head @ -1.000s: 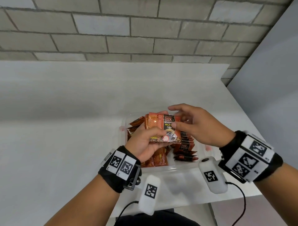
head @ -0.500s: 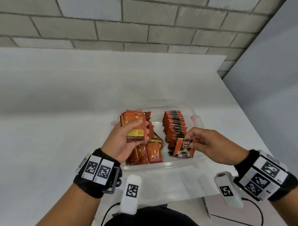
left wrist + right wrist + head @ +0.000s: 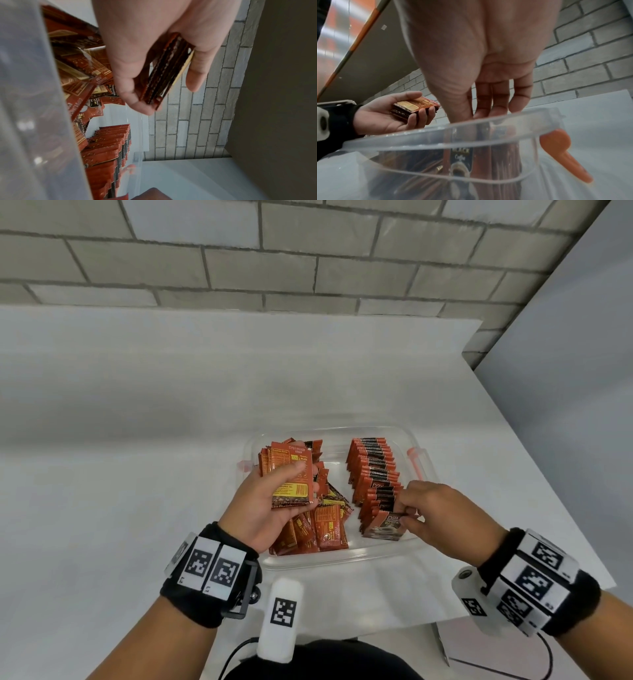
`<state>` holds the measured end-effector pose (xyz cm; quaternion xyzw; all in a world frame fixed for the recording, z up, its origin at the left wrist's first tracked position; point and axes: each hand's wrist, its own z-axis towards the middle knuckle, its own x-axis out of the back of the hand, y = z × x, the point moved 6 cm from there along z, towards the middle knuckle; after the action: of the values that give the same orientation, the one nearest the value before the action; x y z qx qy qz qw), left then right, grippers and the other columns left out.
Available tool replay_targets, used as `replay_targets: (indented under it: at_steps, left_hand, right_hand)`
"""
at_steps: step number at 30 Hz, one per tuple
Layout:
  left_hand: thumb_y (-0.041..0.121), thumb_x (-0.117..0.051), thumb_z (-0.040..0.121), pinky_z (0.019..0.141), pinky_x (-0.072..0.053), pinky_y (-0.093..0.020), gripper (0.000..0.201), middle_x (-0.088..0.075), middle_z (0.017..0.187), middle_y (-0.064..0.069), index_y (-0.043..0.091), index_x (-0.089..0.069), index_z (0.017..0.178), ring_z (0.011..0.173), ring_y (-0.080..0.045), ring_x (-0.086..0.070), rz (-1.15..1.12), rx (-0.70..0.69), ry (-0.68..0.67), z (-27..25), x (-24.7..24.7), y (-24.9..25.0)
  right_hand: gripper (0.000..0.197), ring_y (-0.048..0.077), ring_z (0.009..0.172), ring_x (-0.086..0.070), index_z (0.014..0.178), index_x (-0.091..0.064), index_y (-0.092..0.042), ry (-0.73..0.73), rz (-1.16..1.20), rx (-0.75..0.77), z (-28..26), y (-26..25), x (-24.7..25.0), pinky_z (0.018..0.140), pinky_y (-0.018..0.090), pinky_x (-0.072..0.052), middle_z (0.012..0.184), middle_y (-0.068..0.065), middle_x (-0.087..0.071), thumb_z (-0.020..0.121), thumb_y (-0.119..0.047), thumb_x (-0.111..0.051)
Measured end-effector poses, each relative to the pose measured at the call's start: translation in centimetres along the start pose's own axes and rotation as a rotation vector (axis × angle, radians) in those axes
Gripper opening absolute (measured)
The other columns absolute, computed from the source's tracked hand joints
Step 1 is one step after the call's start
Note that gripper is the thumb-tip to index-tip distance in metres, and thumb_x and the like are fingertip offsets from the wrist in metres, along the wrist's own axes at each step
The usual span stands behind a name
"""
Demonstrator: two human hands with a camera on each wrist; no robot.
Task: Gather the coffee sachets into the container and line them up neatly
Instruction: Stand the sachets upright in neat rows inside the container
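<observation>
A clear plastic container (image 3: pixel 342 558) sits on the white table near its front edge. Along its right side stands a neat row of orange-and-black coffee sachets (image 3: pixel 371 470). A loose pile of sachets (image 3: pixel 322 529) lies in the left half. My left hand (image 3: pixel 274 501) holds a small stack of sachets (image 3: pixel 291 474) above the pile, thumb on top; the left wrist view shows this stack (image 3: pixel 164 70) edge-on between thumb and fingers. My right hand (image 3: pixel 431 508) pinches the top of one sachet (image 3: pixel 383 527) at the near end of the row.
An orange latch (image 3: pixel 416 463) sticks out from the container's right side, with another latch (image 3: pixel 245 474) on the left. A brick wall (image 3: pixel 308 258) backs the table. The table's right edge (image 3: pixel 548 481) runs close to the container.
My right hand has taken one sachet from the left hand's stack and brought it down to the near end of the row. The left hand has stayed over the pile with the stack.
</observation>
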<state>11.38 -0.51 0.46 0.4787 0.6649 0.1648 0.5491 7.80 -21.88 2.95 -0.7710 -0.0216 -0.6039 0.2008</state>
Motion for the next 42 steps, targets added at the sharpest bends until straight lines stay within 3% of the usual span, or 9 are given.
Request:
replay_targets:
  at_steps: [4,9,20,26,33,35,38,40,42]
  left_hand:
    - [0.021,-0.063,0.073,0.069,-0.055,-0.036,0.032,-0.071,0.09,-0.007,0.014,-0.064,0.104,0.08,-0.021,-0.068,0.006,0.003,0.0,0.0,0.0,0.0]
    - [0.021,-0.063,0.073,0.069,-0.056,-0.035,0.031,-0.071,0.09,-0.007,0.014,-0.064,0.103,0.079,-0.02,-0.068,0.007,0.002,-0.001,0.0,0.0,0.0]
    - [0.021,-0.063,0.074,0.067,-0.055,-0.034,0.03,-0.071,0.088,-0.007,0.012,-0.064,0.103,0.079,-0.02,-0.067,0.006,0.007,-0.005,-0.1,0.0,0.0]
    - [0.024,-0.063,0.074,0.067,-0.055,-0.034,0.017,-0.069,0.084,-0.009,0.016,-0.074,0.083,0.077,-0.022,-0.066,-0.016,0.025,-0.025,-0.1,-0.5,-0.3]
    - [0.02,-0.059,0.073,0.063,-0.058,-0.037,0.045,-0.068,0.094,-0.017,0.007,-0.058,0.116,0.078,-0.027,-0.067,-0.098,0.082,-0.033,0.1,-0.9,-0.6]
    - [0.015,-0.058,0.075,0.064,-0.057,-0.037,0.047,-0.068,0.1,-0.016,0.009,-0.058,0.121,0.084,-0.027,-0.067,-0.082,0.086,-0.064,0.1,-1.1,-0.6]
    - [0.01,-0.06,0.074,0.068,-0.059,-0.038,0.046,-0.07,0.104,-0.011,0.014,-0.061,0.12,0.09,-0.025,-0.069,-0.037,0.082,-0.129,0.1,-1.7,-0.7]
    - [0.007,-0.065,0.075,0.074,-0.059,-0.039,0.043,-0.071,0.104,-0.011,0.016,-0.062,0.117,0.093,-0.025,-0.069,0.005,0.081,-0.169,-0.1,-2.3,-0.8]
    - [0.004,-0.07,0.076,0.074,-0.058,-0.038,0.043,-0.07,0.105,-0.011,0.018,-0.063,0.116,0.093,-0.026,-0.068,0.03,0.073,-0.2,-0.1,-2.8,-0.9]
  right_hand:
    - [0.012,0.009,0.079,-0.054,0.095,-0.062,-0.021,-0.085,-0.083,0.013,0.7,-0.1,-0.4,0.072,0.022,-0.035,0.084,-0.014,-0.054,0.085,-0.015,-0.063]
    - [0.016,0.008,0.074,-0.045,0.082,-0.047,-0.028,-0.142,-0.226,-0.004,1.4,-0.1,-1.2,0.069,0.021,-0.024,0.081,-0.015,-0.051,0.085,-0.017,-0.059]
    - [0.019,0.009,0.077,-0.052,0.076,-0.048,-0.027,-0.193,-0.235,-0.032,1.7,0.3,-1.2,0.069,0.021,-0.026,0.083,-0.013,-0.057,0.081,-0.023,-0.065]
    - [0.024,0.01,0.078,-0.054,0.075,-0.048,-0.027,-0.216,-0.176,-0.032,1.7,0.5,-1.0,0.067,0.021,-0.028,0.082,-0.014,-0.055,0.078,-0.028,-0.072]
    - [0.029,0.005,0.066,-0.05,0.073,-0.048,-0.03,-0.221,-0.027,-0.078,1.2,0.7,0.1,0.055,0.014,-0.032,0.071,-0.013,-0.05,0.077,-0.033,-0.076]
    - [0.023,0.002,0.062,-0.049,0.077,-0.052,-0.031,-0.197,0.044,-0.101,1.1,0.6,1.0,0.055,0.014,-0.034,0.073,-0.011,-0.054,0.079,-0.035,-0.074]
    - [0.016,-0.004,0.063,-0.05,0.088,-0.06,-0.027,-0.016,0.259,-0.097,1.2,-0.5,3.3,0.058,0.012,-0.038,0.078,-0.009,-0.062,0.081,-0.036,-0.071]
    - [0.017,0.0,0.063,-0.051,0.096,-0.062,-0.027,0.121,0.46,-0.103,1.4,-1.5,4.8,0.06,0.011,-0.041,0.083,-0.008,-0.064,0.082,-0.034,-0.069]
    - [0.025,0.003,0.069,-0.054,0.105,-0.062,-0.029,0.156,0.547,-0.101,1.9,-2.7,5.3,0.063,0.01,-0.043,0.09,-0.011,-0.064,0.082,-0.035,-0.068]
